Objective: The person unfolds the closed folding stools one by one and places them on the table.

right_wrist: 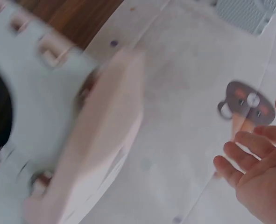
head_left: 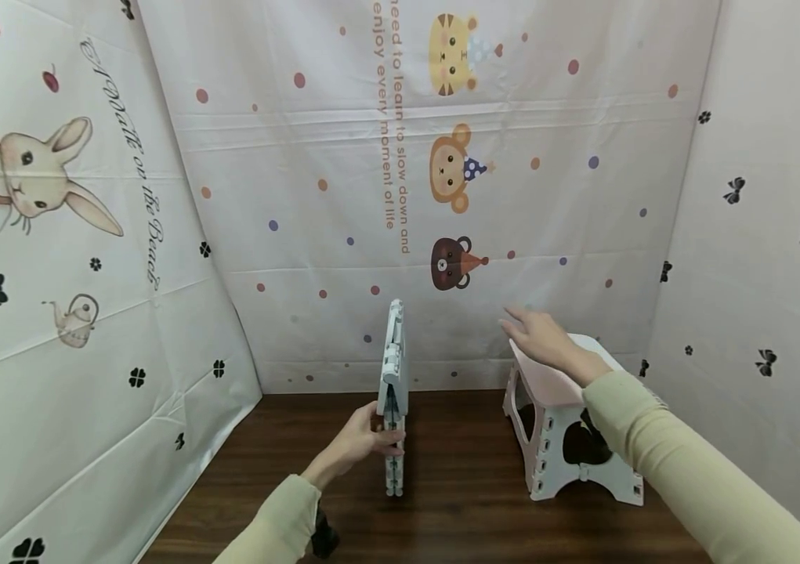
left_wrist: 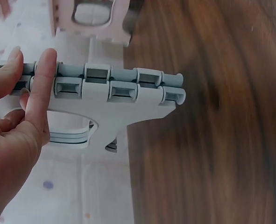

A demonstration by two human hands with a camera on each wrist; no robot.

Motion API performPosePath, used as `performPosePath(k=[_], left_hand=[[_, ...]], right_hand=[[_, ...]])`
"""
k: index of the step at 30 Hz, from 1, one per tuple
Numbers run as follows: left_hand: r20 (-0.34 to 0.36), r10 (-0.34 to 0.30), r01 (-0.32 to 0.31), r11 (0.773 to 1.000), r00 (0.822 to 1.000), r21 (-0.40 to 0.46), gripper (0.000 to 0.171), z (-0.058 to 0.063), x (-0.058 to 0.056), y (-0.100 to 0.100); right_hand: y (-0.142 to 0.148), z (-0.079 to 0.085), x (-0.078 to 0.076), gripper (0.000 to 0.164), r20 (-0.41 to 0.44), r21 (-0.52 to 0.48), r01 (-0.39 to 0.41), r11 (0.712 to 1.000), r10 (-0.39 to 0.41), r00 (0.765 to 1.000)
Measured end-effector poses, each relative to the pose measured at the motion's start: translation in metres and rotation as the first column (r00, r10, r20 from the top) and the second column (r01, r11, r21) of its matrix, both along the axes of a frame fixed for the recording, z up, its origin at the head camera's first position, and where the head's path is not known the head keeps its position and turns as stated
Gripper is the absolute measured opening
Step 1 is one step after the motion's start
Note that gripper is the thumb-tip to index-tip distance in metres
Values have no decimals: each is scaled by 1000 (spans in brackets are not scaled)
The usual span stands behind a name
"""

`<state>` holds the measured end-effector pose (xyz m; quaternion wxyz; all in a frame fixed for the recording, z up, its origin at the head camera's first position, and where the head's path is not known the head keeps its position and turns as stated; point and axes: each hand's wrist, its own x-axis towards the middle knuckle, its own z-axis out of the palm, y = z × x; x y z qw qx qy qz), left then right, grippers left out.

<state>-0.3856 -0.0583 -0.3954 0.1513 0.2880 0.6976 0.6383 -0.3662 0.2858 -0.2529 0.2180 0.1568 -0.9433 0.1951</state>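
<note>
My left hand [head_left: 356,440] grips a folded step stool [head_left: 392,356], pale blue-grey and white, which stands upright on edge above the dark wooden surface. In the left wrist view, the fingers of the left hand [left_wrist: 28,109] lie across the hinged legs of the folded stool [left_wrist: 149,100]. To the right, an unfolded step stool [head_left: 548,381] with a pink seat and pale legs stands on its feet. My right hand [head_left: 544,338] hovers near its seat, fingers extended and holding nothing. The right wrist view has this hand [right_wrist: 264,170] apart from the pink seat [right_wrist: 107,121].
The dark brown wooden surface [head_left: 463,462] lies under both stools. A printed white cloth [head_left: 329,235] with dots and animal faces hangs behind, and similar cloths close off the left [head_left: 89,376] and right [head_left: 738,298] sides.
</note>
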Motion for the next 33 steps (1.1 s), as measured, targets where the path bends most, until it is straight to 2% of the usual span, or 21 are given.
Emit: performPosePath(k=[5,10,13,16,20,23,27,30,33], left_hand=[[8,-28,28,999,1000,27,52,-11,2,20],[22,-42,41,998,999,52,48,-19,4,33],[46,-41,38,998,998,56,44,-21,5,38],[66,-39,35,998,997,58,42,-21,6,41],[60,-39,36,998,997,50,42,-20,6,43],[50,-51,50,999,997,19,42,-16,5,41],[10,-42,43,994,999,-103,46,-10,4,36],[-64,-6,-9,974,998,-227,57,-7,3,33],[-118,15,-48,957,993,-287,57,-8,3,32]], right_hand=[[-42,0,-12,50,-13,-37,-153,987,153,988],[-86,0,-15,51,17,-44,-245,969,246,969],[-107,-1,-15,51,16,-21,-266,964,266,964],[-121,-6,-16,50,22,45,-264,963,263,964],[-130,-11,-15,50,44,104,-257,961,254,966],[-132,-13,-15,50,37,100,-257,961,255,966],[-129,-16,-14,50,3,65,-246,967,247,969],[-125,-21,-12,49,-16,-9,-216,976,216,976],[-121,-30,-11,48,-17,-100,-165,981,164,986]])
